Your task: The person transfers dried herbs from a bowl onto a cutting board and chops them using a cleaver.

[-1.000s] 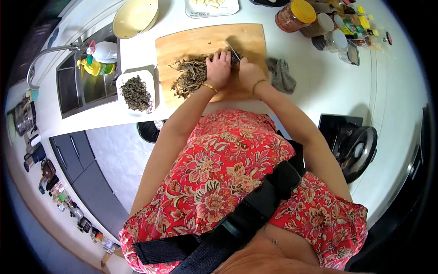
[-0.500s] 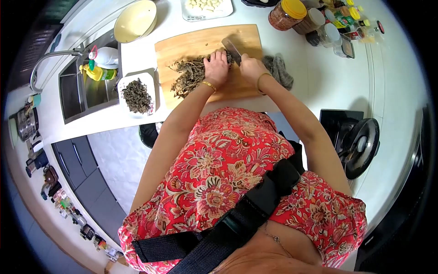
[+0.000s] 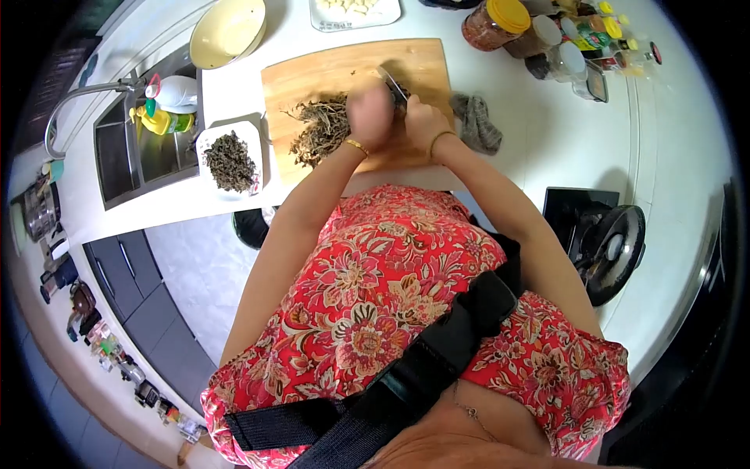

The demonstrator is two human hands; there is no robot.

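Board (image 3: 312,72) taken as clock centre, its far edge at 12. Dried plant bundle (image 3: 320,129) lies on it, loose stems fanned out toward 8 and 9 o'clock, darker end just beside the knife. Tangled end faces away from the blade, presumably so that the compact end meets the edge.

Right hand (image 3: 426,123): fingers curled closely round the knife (image 3: 394,83), handle hidden in the fist. Blade runs from the fist toward 10–11 o'clock, seen nearly edge-on; this likely sets the cut across the stems.

Left hand (image 3: 370,113): over the bundle, at 9 o'clock of the right. Fingers motion-blurred, so I cannot make out how far they are spread or whether they pinch anything. Position suits steadying the stems, with the knuckles near the blade.

Surroundings: white dish (image 3: 251,139) of dark pieces (image 3: 230,162) at 8–9 o'clock, beside the board on the left hand's side, probably for short reach. Yellow basin (image 3: 226,35) at 10, plate (image 3: 355,24) at 12. Grey cloth (image 3: 477,125) at 3, near the knife hand, plausibly for wiping. Jars (image 3: 500,23) at 2, apart from the cutting area.
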